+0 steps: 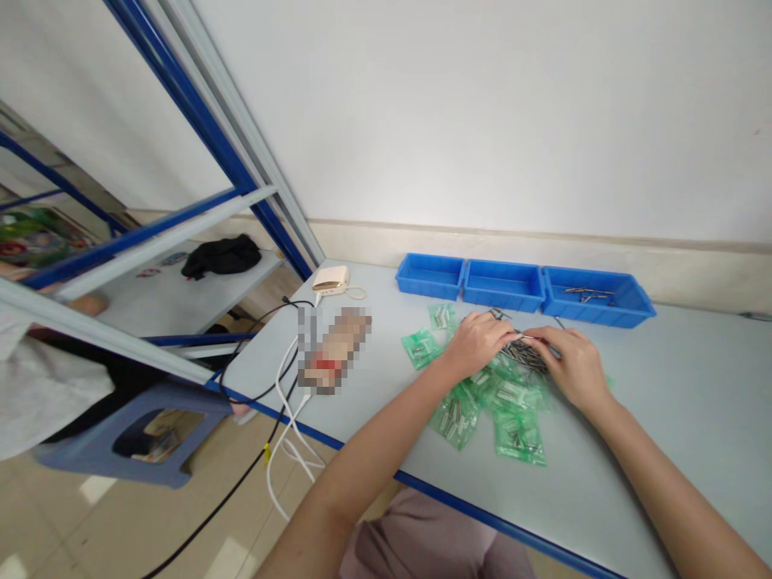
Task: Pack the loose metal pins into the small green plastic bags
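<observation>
My left hand [479, 341] is closed over the far side of a pile of thin dark metal pins [526, 359], its fingertips meeting one slim metal pin [522, 336]. From the other side, my right hand [574, 360] pinches that same pin between thumb and forefinger. Around and in front of the pile lie several green-tinted plastic bags [517, 438] with short silvery metal pieces inside. Two smaller green bags, one of them a flat bag [420, 347], are left of my left hand. My palms hide part of the pile.
Three blue bins stand along the wall; the right bin [597, 296] holds several metal pins. A cream-coloured box [330, 280], a blurred-out object [338, 350] and white cables [281, 386] occupy the table's left end. A blue stool [136, 434] and a seated person's sleeve [48, 386] are at left.
</observation>
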The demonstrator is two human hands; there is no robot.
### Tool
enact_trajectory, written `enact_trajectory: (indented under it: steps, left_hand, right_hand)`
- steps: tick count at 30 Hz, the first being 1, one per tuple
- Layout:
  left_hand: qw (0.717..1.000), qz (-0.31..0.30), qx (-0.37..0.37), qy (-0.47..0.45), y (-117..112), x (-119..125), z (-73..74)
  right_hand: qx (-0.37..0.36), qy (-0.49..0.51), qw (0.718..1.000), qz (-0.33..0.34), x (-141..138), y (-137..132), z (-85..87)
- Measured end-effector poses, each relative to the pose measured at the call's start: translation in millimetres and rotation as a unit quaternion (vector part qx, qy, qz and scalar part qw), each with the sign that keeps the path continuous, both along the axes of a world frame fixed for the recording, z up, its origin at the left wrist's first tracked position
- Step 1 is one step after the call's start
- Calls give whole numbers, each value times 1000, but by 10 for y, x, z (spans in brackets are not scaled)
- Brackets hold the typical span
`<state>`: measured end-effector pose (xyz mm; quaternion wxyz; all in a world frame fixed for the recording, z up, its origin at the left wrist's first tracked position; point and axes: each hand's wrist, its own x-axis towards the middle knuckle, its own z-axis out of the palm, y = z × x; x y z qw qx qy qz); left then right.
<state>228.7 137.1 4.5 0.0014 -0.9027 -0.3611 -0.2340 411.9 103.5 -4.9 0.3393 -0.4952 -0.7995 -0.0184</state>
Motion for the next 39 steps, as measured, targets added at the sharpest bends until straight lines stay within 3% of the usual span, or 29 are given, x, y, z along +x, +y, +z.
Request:
enact_trajectory:
  steps: [6, 14, 22, 28, 34, 39]
  left_hand:
    - [1000, -4, -6, 11, -5, -8, 10]
    - [1000, -4, -11, 7, -10, 4, 10]
    - [996, -5, -57, -69, -29, 20, 32]
    - [979, -13, -112, -172, -20, 25, 13]
    - [960, -22, -121, -251, 55, -14, -10]
    - [952, 13, -131, -275, 158, -125, -2]
  right_hand:
    - [-18, 4, 1000, -7, -3, 6, 2]
    - [22, 9, 1000, 2, -20, -13, 10]
    - [6, 31, 999, -3, -45, -11, 19]
    - [38, 8, 999, 7, -114, -74, 83]
    - [7, 24, 999, -32, -157, -23, 118]
    - [18, 37, 987, -152, 104, 242, 262]
